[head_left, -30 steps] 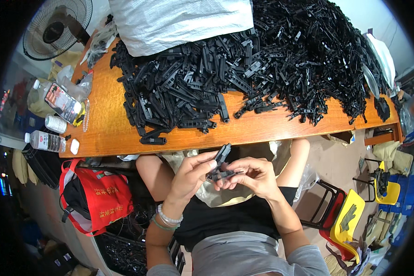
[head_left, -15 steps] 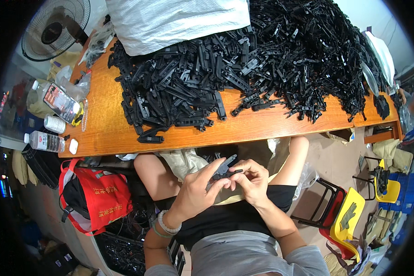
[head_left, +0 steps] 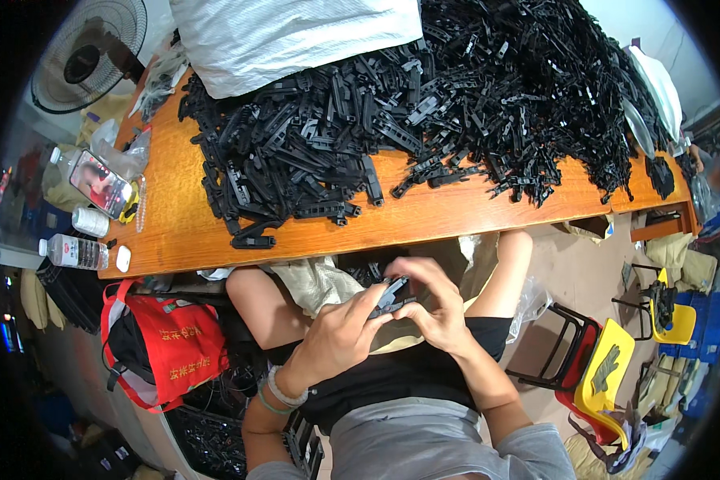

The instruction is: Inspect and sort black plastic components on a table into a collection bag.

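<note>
My left hand (head_left: 338, 328) is closed on a small black plastic part (head_left: 393, 296), pinching it between thumb and fingers above my lap. From the other side my right hand (head_left: 438, 314) curls round the part. Its thumb touches the near end, and its slightly blurred fingers arch over the far end. Just beyond my hands, a woven sack (head_left: 316, 284) lies between my knees, with more dark parts partly visible inside. On the wooden table (head_left: 168, 184) ahead, a large heap of long black plastic parts (head_left: 296, 152) spreads out, with smaller black pieces (head_left: 528, 120) piled to its right.
A white woven sack (head_left: 296, 40) covers part of the heap. At the table's left are a phone (head_left: 100, 186), a bottle (head_left: 76, 251) and a fan (head_left: 88, 60). A red bag (head_left: 168, 340) sits below left; a yellow chair (head_left: 608, 368) with a glove stands at right.
My right hand's fingers have lifted and arched over the far end of the part, from a pinch at its near side. The part is tilted differently; the view has shifted slightly.
</note>
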Demonstrator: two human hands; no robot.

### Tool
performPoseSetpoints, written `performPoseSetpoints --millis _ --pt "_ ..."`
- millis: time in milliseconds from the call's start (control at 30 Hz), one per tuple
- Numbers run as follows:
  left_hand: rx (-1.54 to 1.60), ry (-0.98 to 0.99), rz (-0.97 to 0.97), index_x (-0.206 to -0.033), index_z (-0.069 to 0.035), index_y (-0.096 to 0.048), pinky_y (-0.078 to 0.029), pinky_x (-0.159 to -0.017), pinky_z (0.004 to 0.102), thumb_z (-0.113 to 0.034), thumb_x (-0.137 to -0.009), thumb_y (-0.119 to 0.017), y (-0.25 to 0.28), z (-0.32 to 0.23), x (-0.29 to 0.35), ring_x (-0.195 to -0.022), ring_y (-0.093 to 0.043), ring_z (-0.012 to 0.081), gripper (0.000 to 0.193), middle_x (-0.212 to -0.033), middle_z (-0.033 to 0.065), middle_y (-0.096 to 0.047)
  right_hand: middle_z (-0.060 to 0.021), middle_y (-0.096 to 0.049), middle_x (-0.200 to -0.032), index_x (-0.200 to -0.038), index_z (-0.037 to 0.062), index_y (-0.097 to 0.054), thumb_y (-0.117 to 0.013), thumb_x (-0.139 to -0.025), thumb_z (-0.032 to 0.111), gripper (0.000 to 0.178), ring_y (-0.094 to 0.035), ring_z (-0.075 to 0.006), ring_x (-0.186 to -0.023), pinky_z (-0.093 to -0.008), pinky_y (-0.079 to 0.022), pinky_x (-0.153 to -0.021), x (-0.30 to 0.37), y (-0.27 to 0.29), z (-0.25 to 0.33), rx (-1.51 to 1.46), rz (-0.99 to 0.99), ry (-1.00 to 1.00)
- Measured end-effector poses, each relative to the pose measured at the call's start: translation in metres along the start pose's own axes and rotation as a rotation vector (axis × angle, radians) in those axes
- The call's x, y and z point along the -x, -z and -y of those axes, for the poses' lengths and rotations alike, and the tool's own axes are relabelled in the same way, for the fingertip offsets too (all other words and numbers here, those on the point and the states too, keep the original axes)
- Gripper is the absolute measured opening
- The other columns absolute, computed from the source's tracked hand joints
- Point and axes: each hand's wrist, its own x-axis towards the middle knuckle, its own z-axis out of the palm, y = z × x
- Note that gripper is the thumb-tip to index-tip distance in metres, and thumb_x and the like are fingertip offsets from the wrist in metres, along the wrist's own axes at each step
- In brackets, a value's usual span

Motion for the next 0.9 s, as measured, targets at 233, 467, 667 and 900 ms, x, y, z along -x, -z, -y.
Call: performPoseSetpoints --millis 233,467,667,900 --pt "0.051 -0.021 -0.016 -0.108 0.004 -0.054 -0.053 -0.06 0.0375 -0.001 -0.081 -0.063 -0.006 0.004 -0.005 -0.074 -0.066 0.0338 0.029 -0.089 0.0196 -0.063 -0.0118 -0.062 -0.085 -0.097 -0.0021 -0.062 -0.071 -0.072 -0.003 0.026 -0.058 -0.0195 -0.072 -0.0285 -0.047 -0.064 0.004 0.007 -0.008 0.02 0.034 -0.01" --pt "0.181 0.129 0.018 -0.112 0.002 -0.057 -0.052 -0.061 0.037 -0.005 -0.08 -0.068 -0.01 0.02 0.005 -0.074 -0.066 0.0339 0.034 -0.093 0.0194 -0.064 -0.0102 -0.065 -0.087 -0.094 -0.0015 -0.065 -0.076 -0.074 0.008 0.025 -0.06 -0.0169 -0.076 -0.0275 -0.048 -0.068 -0.001 0.016 -0.009 0.014 0.167 -0.213" --pt "0.126 0.085 -0.027 -0.105 0.0 -0.065 -0.051 -0.064 0.0333 -0.009 -0.077 -0.072 0.013 0.04 -0.002 -0.076 -0.066 0.0288 0.03 -0.093 0.0173 -0.066 -0.0116 -0.064 -0.091 -0.091 -0.0001 -0.065 -0.074 -0.073 0.011 0.023 -0.061 -0.0274 -0.087 -0.0354 -0.048 -0.077 -0.039 0.036 -0.012 0.174 0.298 -0.028" --pt "-0.612 0.046 -0.364 -0.104 0.003 -0.057 -0.05 -0.068 0.0391 0.0 -0.079 -0.062 0.027 0.075 -0.039 -0.083 -0.06 0.0323 0.026 -0.101 0.0164 -0.055 -0.0132 -0.057 -0.101 -0.099 0.0032 -0.063 -0.061 -0.069 -0.003 0.031 -0.054 -0.029 -0.095 -0.0368 -0.045 -0.081 -0.102 0.033 -0.039 1.114 -0.021 0.338"
